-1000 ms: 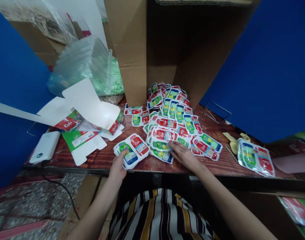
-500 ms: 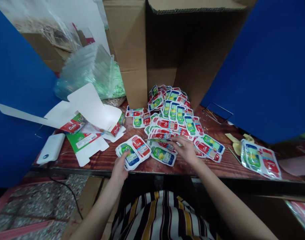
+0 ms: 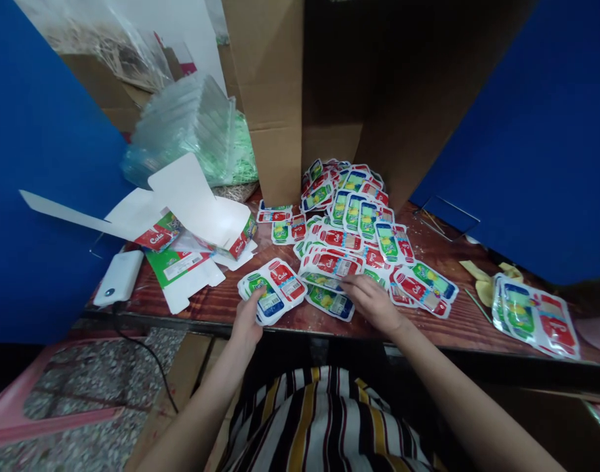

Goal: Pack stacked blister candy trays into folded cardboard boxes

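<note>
My left hand [image 3: 248, 322] grips a small stack of printed drink-pattern packets [image 3: 274, 290] at the near edge of the wooden table [image 3: 216, 308], thumb on top. My right hand [image 3: 373, 303] rests with curled fingers on the near end of a big loose pile of the same packets [image 3: 359, 229], its fingertips pinching at one packet [image 3: 330, 300]. The pile spills out from an open cardboard box [image 3: 329, 92] standing at the back of the table.
Flattened white printed cartons [image 3: 191, 223] lie at the left with a white power bank [image 3: 119, 278] and its cable. Clear plastic trays [image 3: 186, 128] sit behind them. Another packet stack [image 3: 536, 316] lies at the right. Blue panels [image 3: 526, 131] flank both sides.
My right hand lifted a packet half a second ago and has come back down onto the pile's near edge. The left hand keeps its stack. The view shifted slightly.
</note>
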Action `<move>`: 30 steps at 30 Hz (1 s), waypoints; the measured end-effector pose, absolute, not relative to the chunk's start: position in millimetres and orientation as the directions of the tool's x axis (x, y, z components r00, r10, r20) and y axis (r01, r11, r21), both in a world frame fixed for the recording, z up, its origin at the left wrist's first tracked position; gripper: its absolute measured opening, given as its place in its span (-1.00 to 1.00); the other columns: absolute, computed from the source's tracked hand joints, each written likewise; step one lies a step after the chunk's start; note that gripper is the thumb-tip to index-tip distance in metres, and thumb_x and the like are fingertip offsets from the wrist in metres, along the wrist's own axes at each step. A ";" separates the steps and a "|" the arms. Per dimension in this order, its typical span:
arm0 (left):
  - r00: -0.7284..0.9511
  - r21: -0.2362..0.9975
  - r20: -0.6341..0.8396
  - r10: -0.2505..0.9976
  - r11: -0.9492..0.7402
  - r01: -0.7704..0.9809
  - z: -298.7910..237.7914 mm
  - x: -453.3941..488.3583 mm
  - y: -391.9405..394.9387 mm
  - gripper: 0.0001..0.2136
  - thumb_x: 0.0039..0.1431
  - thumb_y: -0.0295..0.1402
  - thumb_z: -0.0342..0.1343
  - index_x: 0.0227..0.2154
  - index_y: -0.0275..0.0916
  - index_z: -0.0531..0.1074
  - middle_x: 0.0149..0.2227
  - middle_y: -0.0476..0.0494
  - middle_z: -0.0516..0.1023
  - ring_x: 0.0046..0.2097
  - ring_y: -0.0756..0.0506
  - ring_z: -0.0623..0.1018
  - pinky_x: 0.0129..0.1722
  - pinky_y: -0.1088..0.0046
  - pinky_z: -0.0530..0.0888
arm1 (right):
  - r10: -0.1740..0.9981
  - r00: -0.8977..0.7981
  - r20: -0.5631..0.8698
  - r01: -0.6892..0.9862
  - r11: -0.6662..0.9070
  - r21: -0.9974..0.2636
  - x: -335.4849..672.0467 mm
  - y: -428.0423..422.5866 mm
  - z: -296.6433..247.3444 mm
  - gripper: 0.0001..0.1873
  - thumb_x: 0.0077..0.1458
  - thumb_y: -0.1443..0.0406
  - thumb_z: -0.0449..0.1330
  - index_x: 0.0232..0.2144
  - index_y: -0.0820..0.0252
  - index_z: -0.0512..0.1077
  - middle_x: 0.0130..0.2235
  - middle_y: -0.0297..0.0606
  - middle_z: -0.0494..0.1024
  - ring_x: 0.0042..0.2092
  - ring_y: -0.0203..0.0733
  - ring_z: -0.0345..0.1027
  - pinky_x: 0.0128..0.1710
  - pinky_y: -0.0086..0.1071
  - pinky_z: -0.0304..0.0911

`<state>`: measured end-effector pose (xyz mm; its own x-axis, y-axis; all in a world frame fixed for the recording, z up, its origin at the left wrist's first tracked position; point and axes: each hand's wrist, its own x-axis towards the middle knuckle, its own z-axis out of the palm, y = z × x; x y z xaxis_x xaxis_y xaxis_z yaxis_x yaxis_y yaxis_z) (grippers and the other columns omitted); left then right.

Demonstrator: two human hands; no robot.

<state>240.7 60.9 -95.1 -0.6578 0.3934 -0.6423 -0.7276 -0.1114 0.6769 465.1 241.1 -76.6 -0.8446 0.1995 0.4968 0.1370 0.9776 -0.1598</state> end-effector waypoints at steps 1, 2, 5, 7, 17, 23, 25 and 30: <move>-0.663 0.677 -0.641 0.386 -0.122 -0.726 -95.3 240.9 60.9 -0.81 -0.01 -0.53 0.23 -0.26 -0.37 0.50 -0.41 -0.19 0.64 -0.45 -0.14 0.63 -0.34 0.27 0.60 | 0.133 -0.877 0.462 0.087 0.989 -0.118 470.4 240.8 -79.7 -0.77 0.25 0.41 0.01 -0.16 0.21 0.45 -0.03 -0.06 0.52 -0.03 -0.09 0.40 -0.05 -0.18 0.38; -0.668 0.677 -0.641 0.379 -0.131 -0.724 -95.3 241.0 60.8 -0.81 -0.01 -0.53 0.24 -0.27 -0.37 0.50 -0.41 -0.19 0.64 -0.45 -0.14 0.63 -0.33 0.27 0.60 | 0.078 -0.902 0.424 0.043 0.995 -0.092 475.0 240.1 -82.8 -0.77 0.24 0.42 0.01 -0.18 0.22 0.45 0.06 -0.03 0.47 0.04 -0.07 0.37 0.00 -0.15 0.37; -0.681 0.684 -0.638 0.361 -0.141 -0.716 -93.8 240.4 59.5 -0.79 -0.03 -0.53 0.26 -0.26 -0.37 0.50 -0.41 -0.18 0.64 -0.45 -0.14 0.63 -0.32 0.27 0.60 | 0.014 -0.948 0.317 -0.013 0.996 -0.083 483.1 235.4 -88.7 -0.79 0.23 0.39 0.03 -0.19 0.24 0.46 0.18 0.00 0.35 0.20 0.00 0.23 0.12 -0.08 0.29; -0.686 0.688 -0.635 0.355 -0.143 -0.711 -91.4 239.8 58.4 -0.79 -0.03 -0.53 0.26 -0.26 -0.38 0.50 -0.42 -0.18 0.64 -0.45 -0.13 0.63 -0.32 0.27 0.60 | 0.019 -0.964 0.266 -0.004 0.996 -0.086 484.1 231.5 -89.5 -0.75 0.22 0.31 0.08 -0.09 0.27 0.43 0.18 0.04 0.35 0.24 0.04 0.17 0.16 -0.04 0.25; -0.672 0.669 -0.656 0.343 -0.146 -0.728 -87.5 236.7 53.3 -0.84 0.00 -0.55 0.22 -0.30 -0.40 0.48 -0.45 -0.18 0.63 -0.48 -0.12 0.62 -0.30 0.27 0.60 | 0.016 -0.990 0.139 0.035 0.990 0.135 479.2 222.1 -89.3 -0.23 0.09 0.57 0.04 0.32 0.19 -0.02 0.27 0.14 0.18 0.29 0.15 0.04 0.12 -0.07 0.26; -0.636 0.636 -0.664 0.394 -0.151 -0.757 -89.9 232.7 51.0 -0.82 0.01 -0.55 0.22 -0.26 -0.39 0.48 -0.44 -0.18 0.64 -0.46 -0.13 0.63 -0.27 0.25 0.60 | 0.096 -0.978 0.186 0.121 0.984 0.129 479.9 241.2 -91.4 -0.22 0.09 0.61 -0.06 0.32 0.14 -0.05 0.29 0.09 0.15 0.21 0.02 0.23 0.06 -0.19 0.32; -0.638 0.640 -0.655 0.404 -0.152 -0.753 -89.0 233.3 51.9 -0.81 0.01 -0.56 0.22 -0.26 -0.40 0.48 -0.46 -0.16 0.63 -0.46 -0.12 0.63 -0.26 0.26 0.60 | 0.161 -0.959 0.232 0.196 0.972 0.133 474.8 250.5 -96.3 -0.30 0.10 0.59 -0.05 0.29 0.23 0.04 0.26 0.11 0.20 0.23 0.04 0.19 0.10 -0.14 0.29; -0.654 0.660 -0.646 0.394 -0.143 -0.738 -85.2 235.8 53.1 -0.87 0.02 -0.56 0.20 -0.32 -0.39 0.48 -0.50 -0.15 0.62 -0.44 -0.14 0.64 -0.26 0.26 0.60 | 0.153 -0.953 0.263 0.183 0.979 0.093 457.5 259.3 -103.1 -0.58 0.24 0.38 0.00 0.14 0.31 0.27 0.16 0.10 0.34 0.21 0.05 0.21 0.15 -0.09 0.24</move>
